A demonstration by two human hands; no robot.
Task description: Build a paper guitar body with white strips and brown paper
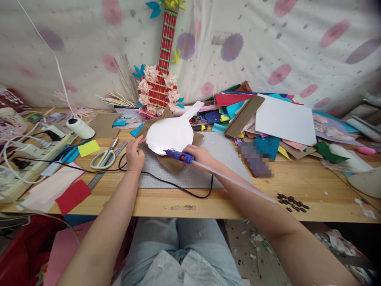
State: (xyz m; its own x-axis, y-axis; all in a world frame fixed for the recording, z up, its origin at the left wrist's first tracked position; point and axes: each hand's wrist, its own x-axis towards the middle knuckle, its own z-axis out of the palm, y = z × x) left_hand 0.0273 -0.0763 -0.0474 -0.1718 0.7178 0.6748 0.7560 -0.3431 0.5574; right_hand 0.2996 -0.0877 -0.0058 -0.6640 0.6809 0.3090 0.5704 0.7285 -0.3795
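A flowered curtain [253,59] hangs behind the wooden bench [223,204]. On the bench lies a gray cutting mat [229,155]; beyond it stands a red guitar [162,63] trimmed with paper roses. Brown cardboard [172,165] lies over the mat, under a white guitar-shaped cutout [169,133]. The right hand [201,155] has its grip closed around a blue glue gun [181,156], nozzle at the cutout's lower edge. The left hand [135,155] touches the cutout's left edge; whether its grip pinches cannot be told. Scissors [111,150] lie farther left.
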